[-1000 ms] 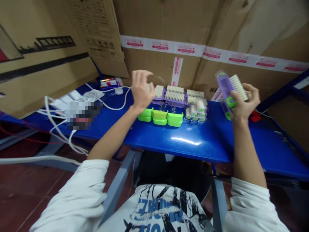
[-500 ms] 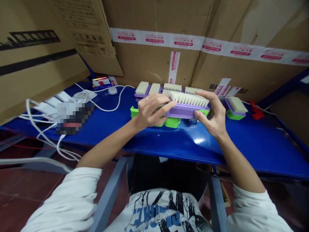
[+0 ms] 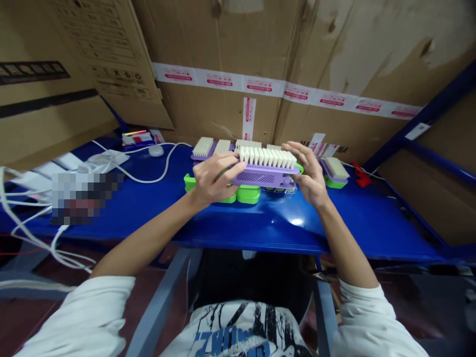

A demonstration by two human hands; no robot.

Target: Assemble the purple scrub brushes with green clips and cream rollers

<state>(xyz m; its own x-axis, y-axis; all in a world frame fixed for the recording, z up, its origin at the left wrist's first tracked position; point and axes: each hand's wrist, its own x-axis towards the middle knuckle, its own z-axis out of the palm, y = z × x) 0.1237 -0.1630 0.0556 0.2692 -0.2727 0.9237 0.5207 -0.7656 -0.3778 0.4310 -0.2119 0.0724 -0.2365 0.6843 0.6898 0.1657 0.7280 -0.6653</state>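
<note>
A purple scrub brush (image 3: 260,174) with cream bristles is held level above the table, bristles up. My left hand (image 3: 215,178) is closed around its left end, thumb and fingers along the side. At the right end, my right hand (image 3: 310,176) has its fingers curled at a green part (image 3: 299,169) of the brush; its exact grip there is partly hidden. Green plastic trays (image 3: 248,194) lie on the table just under the brush. Several more brushes (image 3: 203,147) stand in a row behind it, bristles up, partly covered by my hands.
A purple and green brush (image 3: 335,168) sits to the right, beside a red object (image 3: 360,176). White cables (image 3: 55,238) and power strips crowd the left of the blue table (image 3: 238,228). Cardboard (image 3: 223,29) walls rise behind. Small shiny items (image 3: 278,190) lie beneath the held brush.
The view has shifted right. My right thumb has moved off the brush's near side toward its end, and more of the purple right end shows now. The left hand keeps its hold.
</note>
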